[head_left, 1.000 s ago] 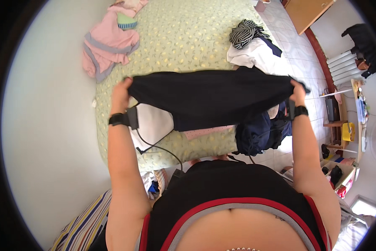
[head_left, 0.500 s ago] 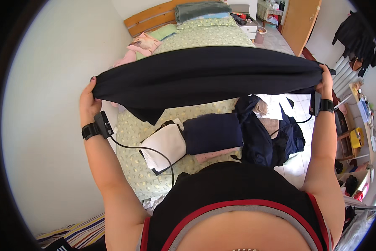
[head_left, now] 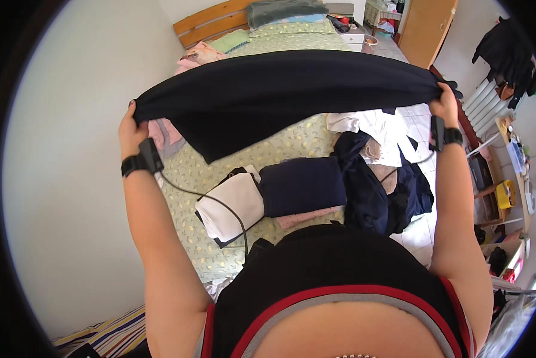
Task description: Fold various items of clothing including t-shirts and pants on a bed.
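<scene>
A wide black garment (head_left: 280,95) is stretched out in the air above a bed (head_left: 292,143) with a pale green patterned cover. My left hand (head_left: 129,128) grips its left end and my right hand (head_left: 444,106) grips its right end. Both wrists carry black bands, and a black cable hangs down from the left one. Under the garment lie folded clothes: a white one (head_left: 232,206), a dark navy one (head_left: 302,186) and a pink one (head_left: 307,218) beneath it.
A loose heap of dark and white clothes (head_left: 381,173) lies at the bed's right edge. Pink clothes (head_left: 199,55) and pillows sit near the wooden headboard (head_left: 211,24). A white wall runs along the left. Shelves and a radiator stand at the right.
Both hands have lifted the black garment from low over the bed up to a raised, stretched-out hold. The view has tilted up, so the headboard and folded clothes have come into sight.
</scene>
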`<action>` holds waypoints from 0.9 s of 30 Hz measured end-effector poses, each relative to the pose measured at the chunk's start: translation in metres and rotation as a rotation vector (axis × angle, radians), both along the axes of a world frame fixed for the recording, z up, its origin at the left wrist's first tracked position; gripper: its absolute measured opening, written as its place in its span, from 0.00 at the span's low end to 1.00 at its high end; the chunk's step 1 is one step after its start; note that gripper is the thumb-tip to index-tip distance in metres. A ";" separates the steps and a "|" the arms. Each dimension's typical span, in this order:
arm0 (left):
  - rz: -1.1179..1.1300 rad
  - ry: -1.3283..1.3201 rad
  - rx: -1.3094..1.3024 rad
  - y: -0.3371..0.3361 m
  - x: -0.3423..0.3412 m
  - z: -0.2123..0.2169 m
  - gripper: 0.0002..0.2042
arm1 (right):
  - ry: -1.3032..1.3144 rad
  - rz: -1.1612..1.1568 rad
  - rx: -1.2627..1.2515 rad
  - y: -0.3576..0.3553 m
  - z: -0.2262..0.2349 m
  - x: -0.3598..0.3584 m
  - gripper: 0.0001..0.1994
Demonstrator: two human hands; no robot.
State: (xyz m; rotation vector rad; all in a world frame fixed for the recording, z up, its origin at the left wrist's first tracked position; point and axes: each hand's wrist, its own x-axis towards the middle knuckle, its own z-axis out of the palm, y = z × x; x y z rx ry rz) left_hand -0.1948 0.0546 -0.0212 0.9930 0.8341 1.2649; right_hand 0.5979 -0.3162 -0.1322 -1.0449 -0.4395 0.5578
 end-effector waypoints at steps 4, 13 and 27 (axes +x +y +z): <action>0.006 0.057 -0.015 -0.082 -0.035 -0.018 0.13 | 0.344 0.026 0.047 -0.075 0.030 -0.124 0.09; 0.018 0.899 -0.410 -0.194 -0.102 -0.275 0.10 | 0.541 -0.286 -0.796 -0.200 -0.260 -0.202 0.09; -0.057 1.026 -0.448 -0.228 -0.085 -0.349 0.08 | -0.194 -0.319 -0.568 -0.114 -0.131 -0.301 0.21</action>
